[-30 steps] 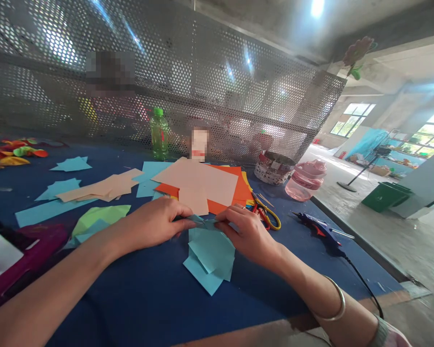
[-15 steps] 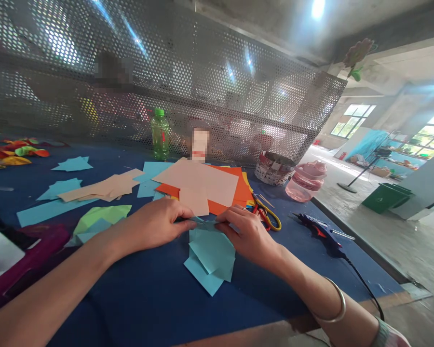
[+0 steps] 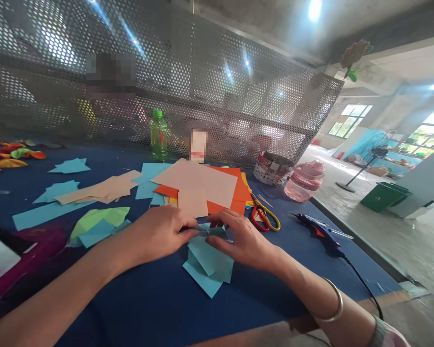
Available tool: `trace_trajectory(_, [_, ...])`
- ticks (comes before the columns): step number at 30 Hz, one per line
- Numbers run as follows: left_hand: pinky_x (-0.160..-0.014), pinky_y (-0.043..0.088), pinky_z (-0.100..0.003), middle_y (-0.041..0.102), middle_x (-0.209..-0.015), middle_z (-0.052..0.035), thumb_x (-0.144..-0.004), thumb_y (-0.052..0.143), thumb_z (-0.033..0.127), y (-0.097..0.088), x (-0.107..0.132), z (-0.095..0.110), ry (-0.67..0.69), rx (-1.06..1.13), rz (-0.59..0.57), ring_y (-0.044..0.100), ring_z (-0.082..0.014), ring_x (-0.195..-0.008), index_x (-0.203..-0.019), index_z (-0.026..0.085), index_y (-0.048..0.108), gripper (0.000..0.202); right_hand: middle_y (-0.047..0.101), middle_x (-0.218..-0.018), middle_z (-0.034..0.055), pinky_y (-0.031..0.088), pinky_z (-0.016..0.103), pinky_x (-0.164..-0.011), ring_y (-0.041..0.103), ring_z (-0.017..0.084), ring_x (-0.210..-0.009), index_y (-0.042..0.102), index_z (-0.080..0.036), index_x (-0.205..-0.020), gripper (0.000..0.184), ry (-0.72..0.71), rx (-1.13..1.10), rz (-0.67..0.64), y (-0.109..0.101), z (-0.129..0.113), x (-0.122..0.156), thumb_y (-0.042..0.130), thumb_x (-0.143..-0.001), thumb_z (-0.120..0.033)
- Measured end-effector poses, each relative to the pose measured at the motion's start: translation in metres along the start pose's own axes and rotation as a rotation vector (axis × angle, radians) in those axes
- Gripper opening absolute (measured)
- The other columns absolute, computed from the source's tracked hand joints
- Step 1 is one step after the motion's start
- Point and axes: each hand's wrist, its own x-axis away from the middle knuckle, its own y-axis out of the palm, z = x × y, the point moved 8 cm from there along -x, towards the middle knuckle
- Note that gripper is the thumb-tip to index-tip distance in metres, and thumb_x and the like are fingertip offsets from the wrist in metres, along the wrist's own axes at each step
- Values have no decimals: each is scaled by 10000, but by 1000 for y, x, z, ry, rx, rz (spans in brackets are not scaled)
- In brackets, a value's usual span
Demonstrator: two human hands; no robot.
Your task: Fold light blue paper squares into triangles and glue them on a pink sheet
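My left hand pinches the top edge of a light blue paper piece that lies on a small stack of blue sheets on the dark blue table. My right hand rests on the same piece from the right, its fingers spread and pressing the paper down near the fold. Both hands meet at the paper's upper edge.
Beige and orange sheets lie just behind the hands. Yellow-handled scissors and a blue glue gun with a cord lie to the right. A green bottle, a basket, a pink jar and a perforated metal screen stand behind. More paper scraps lie left.
My right hand has opened its fingers and slid slightly left over the blue paper. My left hand keeps its pinch in nearly the same spot.
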Motion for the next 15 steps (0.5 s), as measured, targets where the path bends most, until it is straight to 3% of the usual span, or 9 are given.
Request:
trace_trajectory(4, [-588, 252, -297, 610, -615, -11, -942, 503, 406, 3, 0, 5, 17, -20, -10, 525, -166, -590, -671, 228, 639, 352, 734, -956, 55, 532, 300, -802, 690, 190, -893, 716, -180, -1000, 99, -15, 3, -8, 5, 2, 0, 746, -905, -180])
trace_trajectory(15, [-586, 226, -306, 576, -601, -1, -962, 504, 416, 5, -1, 10, 15, -41, -19, 470, -157, -572, -652, 218, 574, 374, 737, -831, 29, 513, 267, -729, 699, 182, -800, 727, -191, -899, 92, -32, 45, 59, 7, 6, 1, 778, -860, -126])
